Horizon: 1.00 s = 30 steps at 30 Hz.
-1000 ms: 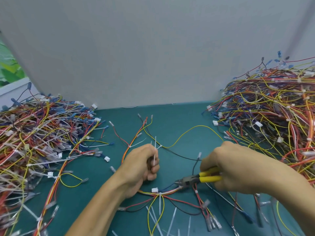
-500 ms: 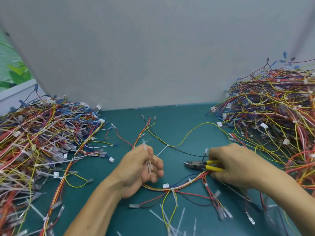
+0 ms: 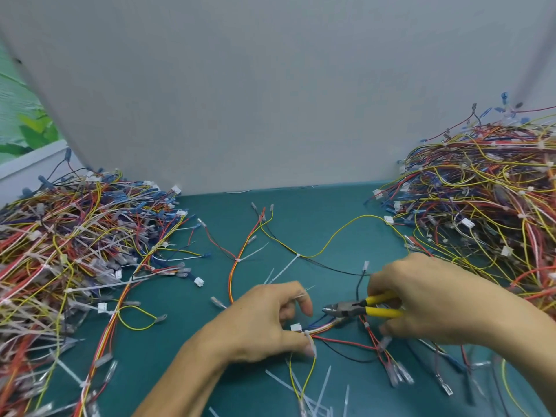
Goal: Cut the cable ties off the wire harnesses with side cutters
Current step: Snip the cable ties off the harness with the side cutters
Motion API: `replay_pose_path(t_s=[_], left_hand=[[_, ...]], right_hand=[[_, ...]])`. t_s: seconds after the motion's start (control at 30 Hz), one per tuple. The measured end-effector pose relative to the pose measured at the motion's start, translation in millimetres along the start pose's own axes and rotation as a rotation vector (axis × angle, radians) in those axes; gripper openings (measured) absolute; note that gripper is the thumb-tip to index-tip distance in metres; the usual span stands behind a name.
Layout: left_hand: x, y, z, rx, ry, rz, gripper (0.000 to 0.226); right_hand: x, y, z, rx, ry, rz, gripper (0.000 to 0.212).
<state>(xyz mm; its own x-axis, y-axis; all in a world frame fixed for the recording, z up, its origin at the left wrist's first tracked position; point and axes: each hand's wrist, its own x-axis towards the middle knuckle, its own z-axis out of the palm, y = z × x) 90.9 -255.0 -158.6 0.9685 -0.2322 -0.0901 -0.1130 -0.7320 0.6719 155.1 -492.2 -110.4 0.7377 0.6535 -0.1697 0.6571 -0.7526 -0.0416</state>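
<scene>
- The left hand pinches the harness at its tie.
- The right hand grips the cutters; their tips point left, just upper right of the tie.

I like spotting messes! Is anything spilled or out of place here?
Yes, a little. Snipped cable ties lie scattered on the green mat near the left hand, which pinches the wire harness; the right hand grips the side cutters. Nothing looks broken.
</scene>
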Motion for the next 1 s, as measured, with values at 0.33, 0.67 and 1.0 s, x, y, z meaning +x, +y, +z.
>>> replay_pose_path(t_s=[0.33, 0.67, 1.0], left_hand=[[6.4, -5.9, -2.4, -0.05, 0.031, 0.017, 0.015], [7.0, -8.2, -3.2, -0.073, 0.017, 0.014, 0.018], [6.7, -7.4, -3.2, -0.079, 0.015, 0.01, 0.018]], right_hand=[[5.5, -14.7, 7.9, -0.052, -0.02, -0.04, 0.029], [7.0, -19.5, 11.7, -0.063, 0.025, -0.059, 0.033], [6.8, -21.2, 11.9, -0.062, 0.054, -0.09, 0.032]])
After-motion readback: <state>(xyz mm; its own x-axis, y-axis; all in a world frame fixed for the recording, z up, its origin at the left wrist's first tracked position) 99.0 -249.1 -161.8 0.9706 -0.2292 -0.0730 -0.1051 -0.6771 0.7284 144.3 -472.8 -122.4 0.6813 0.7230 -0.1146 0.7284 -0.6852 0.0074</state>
